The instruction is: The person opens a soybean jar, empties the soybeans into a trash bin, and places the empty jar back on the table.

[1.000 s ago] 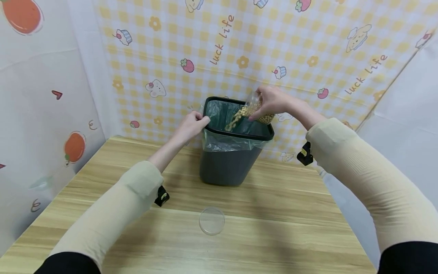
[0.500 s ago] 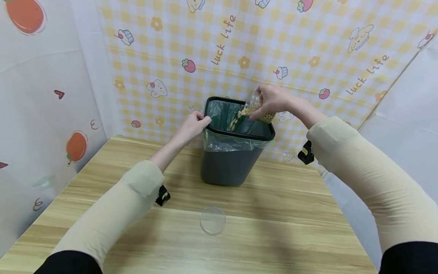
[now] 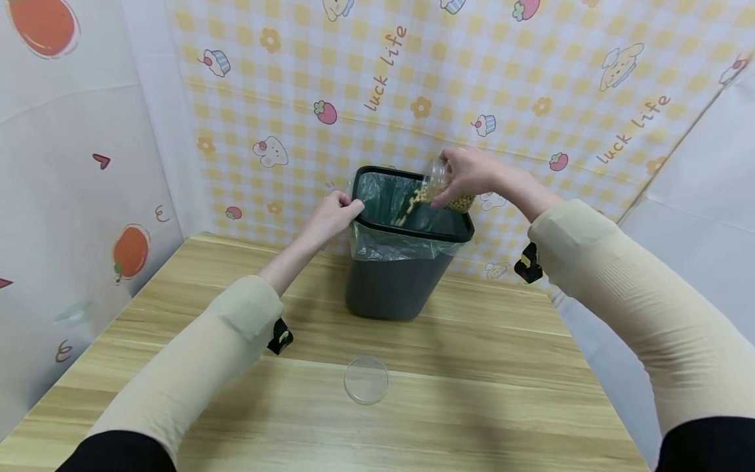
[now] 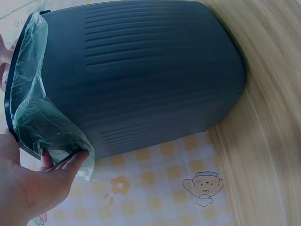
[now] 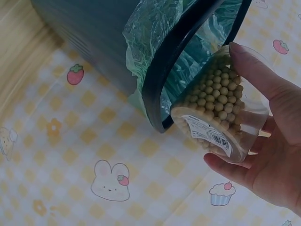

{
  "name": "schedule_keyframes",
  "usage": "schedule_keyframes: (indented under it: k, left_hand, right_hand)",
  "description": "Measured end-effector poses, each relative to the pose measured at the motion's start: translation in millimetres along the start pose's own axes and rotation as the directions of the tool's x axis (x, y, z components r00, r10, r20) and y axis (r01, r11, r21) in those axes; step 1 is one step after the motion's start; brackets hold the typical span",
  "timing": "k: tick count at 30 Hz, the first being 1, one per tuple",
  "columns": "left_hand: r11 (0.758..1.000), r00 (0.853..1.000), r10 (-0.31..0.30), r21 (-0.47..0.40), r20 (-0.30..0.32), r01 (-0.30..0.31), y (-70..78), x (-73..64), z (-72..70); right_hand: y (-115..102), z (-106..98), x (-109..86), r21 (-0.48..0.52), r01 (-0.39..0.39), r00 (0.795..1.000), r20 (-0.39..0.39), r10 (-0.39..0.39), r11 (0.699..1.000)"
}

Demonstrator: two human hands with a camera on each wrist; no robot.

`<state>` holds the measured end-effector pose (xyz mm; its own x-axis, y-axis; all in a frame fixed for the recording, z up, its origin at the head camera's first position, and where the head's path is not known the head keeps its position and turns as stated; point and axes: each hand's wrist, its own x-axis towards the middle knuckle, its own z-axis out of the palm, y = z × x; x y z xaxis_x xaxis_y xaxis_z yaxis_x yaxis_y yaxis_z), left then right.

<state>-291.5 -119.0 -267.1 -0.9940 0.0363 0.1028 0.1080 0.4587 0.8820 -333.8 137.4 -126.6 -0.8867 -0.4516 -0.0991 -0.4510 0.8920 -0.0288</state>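
Note:
A dark grey trash can (image 3: 386, 288) stands at the back of the table, lined with a thin green plastic bag (image 3: 401, 248) folded over its black rim. My left hand (image 3: 331, 215) grips the rim at its left corner. In the left wrist view its fingers curl under the bag's loose edge (image 4: 51, 122). Over the right side of the opening, my right hand (image 3: 472, 174) holds a clear plastic jar (image 5: 216, 103) tipped on its side, mouth to the left. Pale round soybeans (image 3: 413, 200) spill from it into the bag. A white barcode label (image 5: 209, 134) shows on its base.
A round clear lid (image 3: 366, 380) lies flat on the wooden table (image 3: 507, 367), in front of the trash can. Close behind the trash can hangs a yellow checked cloth (image 3: 354, 85). White cloth (image 3: 77, 170) lines the left side.
The stream of soybeans has thinned, and fewer are left near the jar's mouth. Both hands have stayed almost in place.

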Motion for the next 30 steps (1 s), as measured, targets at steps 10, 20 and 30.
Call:
schedule_keyframes:
  k: [10,20,30]
  left_hand:
    - [1.000,1.000,-0.004,0.002,0.011,0.004,-0.7,0.4,-1.8]
    - [1.000,1.000,-0.004,0.016,0.014,0.003,-0.3,0.0,-2.1]
    - [1.000,1.000,-0.002,0.015,0.015,0.001,-0.2,0.0,-1.7]
  right_hand:
    - [-1.4,-0.7,0.2,-0.058,0.001,1.000,0.014,0.000,0.998]
    - [-1.1,-1.3,-0.6,-0.076,-0.010,1.000,0.025,0.012,0.997]
    - [-2.5,-3.4,-1.2,-0.104,0.002,1.000,0.023,0.001,0.995]
